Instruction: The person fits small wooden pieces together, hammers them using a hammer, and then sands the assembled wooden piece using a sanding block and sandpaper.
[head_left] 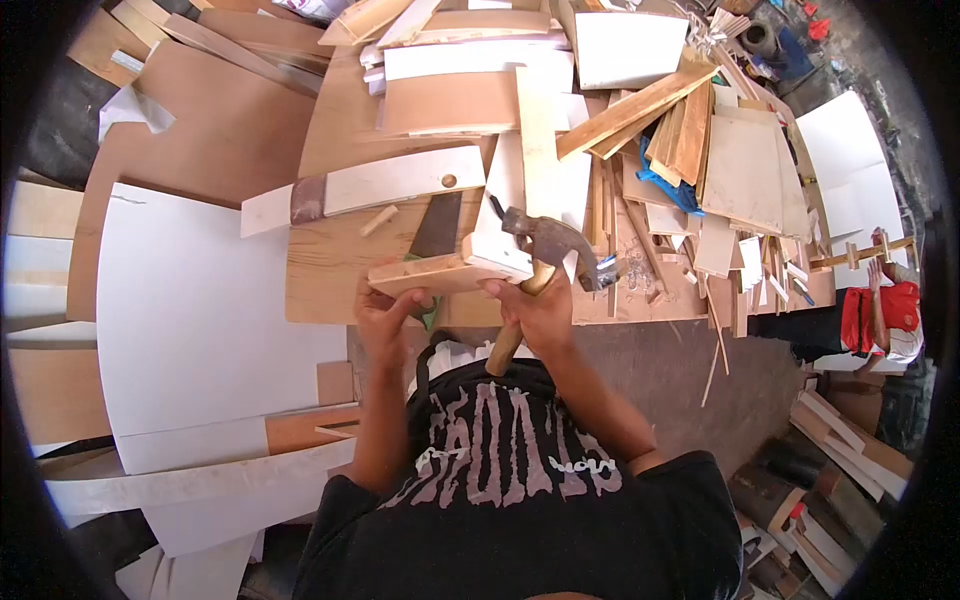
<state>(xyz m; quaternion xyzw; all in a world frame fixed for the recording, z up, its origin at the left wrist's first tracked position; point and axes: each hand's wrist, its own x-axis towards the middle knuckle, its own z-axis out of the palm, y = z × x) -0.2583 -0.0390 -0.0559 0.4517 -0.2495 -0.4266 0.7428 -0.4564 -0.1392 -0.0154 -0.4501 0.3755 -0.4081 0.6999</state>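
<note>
My left hand [385,315] is closed around the left end of a small wooden piece [425,274], held up above the front edge of the workbench. This piece meets a white-faced part [500,255] at its right end, forming a corner. My right hand [537,312] grips the handle of a claw hammer [555,243], its head pointing away from me, and its thumb also presses on the wooden piece. Behind the held wood lies a dark flat blade [438,225]; a bit of green shows below it, mostly hidden. A small wood offcut [380,220] rests nearby.
On the workbench [330,270] lie a white strip with a hole [400,185], stacked boards [455,100] and piled wood scraps [690,130]. A large white panel [215,320] leans at left. Another person in a red top [880,310] is at far right.
</note>
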